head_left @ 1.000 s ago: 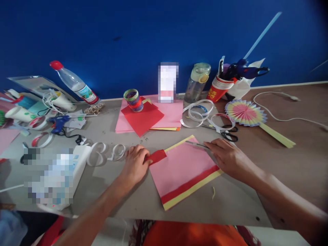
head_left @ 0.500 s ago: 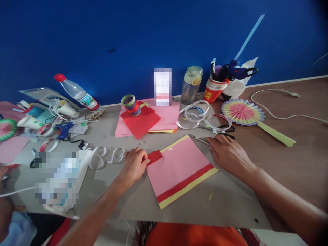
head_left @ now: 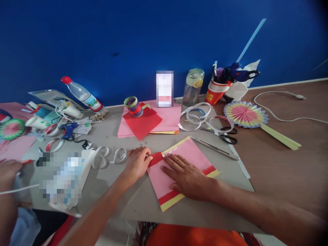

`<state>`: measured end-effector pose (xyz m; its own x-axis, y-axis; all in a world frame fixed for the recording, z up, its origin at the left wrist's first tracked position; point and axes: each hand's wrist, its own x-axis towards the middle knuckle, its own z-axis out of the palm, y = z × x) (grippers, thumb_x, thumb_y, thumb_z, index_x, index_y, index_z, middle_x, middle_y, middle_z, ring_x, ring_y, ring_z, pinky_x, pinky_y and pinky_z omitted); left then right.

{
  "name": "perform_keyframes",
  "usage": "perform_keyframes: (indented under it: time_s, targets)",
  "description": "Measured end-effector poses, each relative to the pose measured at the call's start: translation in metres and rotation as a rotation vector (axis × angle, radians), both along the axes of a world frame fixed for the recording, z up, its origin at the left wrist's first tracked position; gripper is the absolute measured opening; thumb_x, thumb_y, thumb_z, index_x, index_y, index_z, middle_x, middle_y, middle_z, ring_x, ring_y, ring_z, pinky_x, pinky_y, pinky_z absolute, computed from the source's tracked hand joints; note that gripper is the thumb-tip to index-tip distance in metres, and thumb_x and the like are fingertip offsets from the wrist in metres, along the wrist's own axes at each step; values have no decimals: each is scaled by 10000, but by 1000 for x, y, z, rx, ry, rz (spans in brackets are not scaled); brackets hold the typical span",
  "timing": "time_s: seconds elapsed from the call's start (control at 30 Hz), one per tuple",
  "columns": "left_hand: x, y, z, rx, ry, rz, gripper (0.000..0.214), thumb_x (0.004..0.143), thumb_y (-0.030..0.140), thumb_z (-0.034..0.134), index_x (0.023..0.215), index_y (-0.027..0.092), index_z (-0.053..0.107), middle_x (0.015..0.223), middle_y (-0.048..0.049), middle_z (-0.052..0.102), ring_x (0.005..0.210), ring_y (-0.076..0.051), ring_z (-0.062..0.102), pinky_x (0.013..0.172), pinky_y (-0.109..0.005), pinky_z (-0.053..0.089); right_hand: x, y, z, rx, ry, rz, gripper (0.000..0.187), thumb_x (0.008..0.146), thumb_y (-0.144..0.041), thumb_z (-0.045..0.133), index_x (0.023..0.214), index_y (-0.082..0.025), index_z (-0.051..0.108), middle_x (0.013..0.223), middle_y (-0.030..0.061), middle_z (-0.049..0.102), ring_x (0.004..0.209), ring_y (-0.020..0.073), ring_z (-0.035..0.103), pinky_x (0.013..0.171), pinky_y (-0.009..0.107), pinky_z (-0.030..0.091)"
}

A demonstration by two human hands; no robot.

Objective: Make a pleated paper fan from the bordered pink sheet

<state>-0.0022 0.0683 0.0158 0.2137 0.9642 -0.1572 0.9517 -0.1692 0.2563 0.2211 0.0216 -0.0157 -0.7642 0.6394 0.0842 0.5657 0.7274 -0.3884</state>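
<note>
A flat rectangle of layered pink, red and yellow paper [head_left: 196,159] lies on the grey-topped bench [head_left: 138,205], partly under the fingers of the right hand [head_left: 189,177]. Those fingers are spread and laid flat on its pink face, grasping nothing; pale patches show on the paper near their tips. To the left of these fingertips, a short red paper tab [head_left: 155,158] juts past the rectangle's corner. The fingers of the left hand [head_left: 139,159] are curled, with the thumb at the tab's outer end; I cannot tell whether they pinch it or only rest against it.

Near the right fingers, on their far right side, a slim silver-grey craft knife [head_left: 215,148] lies on the bench, and beyond it is a pair of black-handled scissors [head_left: 228,135]. Looped white paper strips [head_left: 196,116] lie farther beyond the right fingers. Well to their right is a round pleated paper fan in pink, yellow and lilac [head_left: 244,114] with a pale yellow handle.

Beyond the left fingers, a stack of pink paper sheets [head_left: 171,119] carries red paper pieces [head_left: 142,124] and a small multicoloured round pot [head_left: 134,107]. Just left of the left fingers stand curled white paper strips [head_left: 101,158]. Farther out that way are a blue glue gun [head_left: 68,130] and a leaning clear plastic bottle with a red cap [head_left: 83,95]. At the far left is another person's forearm [head_left: 10,171].
</note>
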Motion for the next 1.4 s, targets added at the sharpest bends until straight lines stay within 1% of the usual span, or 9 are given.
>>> perform_keyframes:
  time_s: [0.1, 0.37, 0.67, 0.8, 0.9, 1.07, 1.17, 1.27, 1.4]
  targets:
    - [9, 4, -2, 19, -32, -38, 139, 809, 197, 593, 941, 237, 601, 987, -13, 649, 937, -184, 591, 892, -357, 367, 2, 1, 2, -48, 5, -2, 602, 870, -423, 571, 1392, -145, 460, 1514, 198, 281, 1397, 360, 247, 1129, 530, 242]
    - [23, 12, 0, 87, -82, -65, 101, 834, 163, 508, 761, 215, 555, 880, -13, 619, 927, -200, 569, 859, -360, 386, 1, 1, 3, -61, 27, -8, 601, 886, -449, 537, 1395, -141, 457, 1515, 203, 274, 1403, 360, 230, 1140, 529, 212]
    - [17, -9, 29, 227, -231, -20, 132, 897, 244, 402, 813, 215, 500, 847, -25, 625, 823, -176, 590, 785, -313, 457, 3, 0, -1, -34, 80, -14, 585, 894, -449, 520, 1397, -159, 453, 1523, 185, 271, 1410, 344, 216, 1149, 513, 206]
    - [6, -33, 36, 346, -401, 98, 120, 899, 301, 441, 878, 213, 520, 857, -26, 643, 838, -169, 620, 753, -283, 490, 3, 0, 1, -42, 97, -12, 576, 886, -427, 542, 1385, -148, 468, 1516, 196, 281, 1412, 341, 213, 1145, 519, 218]
    - [1, -59, 30, 392, -414, 172, 116, 907, 307, 454, 880, 213, 518, 784, -10, 635, 727, -147, 625, 665, -252, 501, 3, 0, 3, -66, 92, -13, 574, 879, -412, 556, 1382, -151, 468, 1522, 192, 270, 1416, 334, 203, 1149, 517, 210]
    - [7, -87, 13, 464, -376, 111, 114, 913, 300, 468, 957, 209, 522, 752, -12, 653, 657, -141, 650, 584, -228, 517, 2, 1, 11, -160, 129, -10, 560, 829, -329, 611, 1340, -122, 514, 1508, 224, 283, 1402, 371, 221, 1131, 559, 214]
    - [15, -89, 8, 530, -354, 46, 194, 925, 263, 456, 1103, 205, 505, 866, -48, 680, 753, -156, 675, 657, -252, 547, 5, 7, 22, -243, 364, -58, 420, 812, -202, 581, 1226, -135, 604, 1429, 198, 422, 1349, 325, 345, 1087, 515, 331]
    - [21, -85, 4, 600, -329, -66, 305, 921, 229, 474, 1225, 208, 456, 987, -86, 679, 864, -185, 674, 738, -298, 559, 13, 16, 36, -316, 640, -269, 282, 872, -174, 483, 1094, -176, 657, 1154, 137, 613, 1131, 230, 549, 943, 397, 485]
    - [28, -77, 0, 616, -303, -170, 376, 912, 176, 478, 1281, 216, 418, 986, -88, 679, 873, -196, 671, 769, -334, 558, 23, 25, 49, -387, 727, -382, 220, 867, -198, 499, 978, -197, 689, 1004, 94, 620, 971, 197, 598, 845, 345, 508]
